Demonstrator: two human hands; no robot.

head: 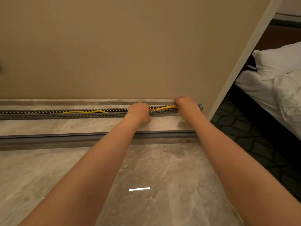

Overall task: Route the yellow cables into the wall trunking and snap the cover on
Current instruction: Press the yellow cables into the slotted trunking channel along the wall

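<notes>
- The yellow cables [162, 108] lie in the open slotted trunking [65, 113] at the foot of the wall [114, 46]. Between your hands they rise slightly towards 3 o'clock, and a loose wave [91, 111] shows further along towards 9 o'clock.
- Your left hand [138, 112] is clenched over the channel, pressing down where the cable passes under it; whether it actually grips the cable, I cannot tell.
- Your right hand [183, 103], near the trunking's 3 o'clock end, is closed on the cables where they reach it.
- You appear to be on the routing step, with the cables not yet seated flat.
- The cover [65, 138] lies untouched on the marble floor [146, 168], at 6 o'clock of the trunking.
- Next, you'd likely push the raised run and the wave down between the fingers; a proud cable could keep the cover from snapping.
</notes>
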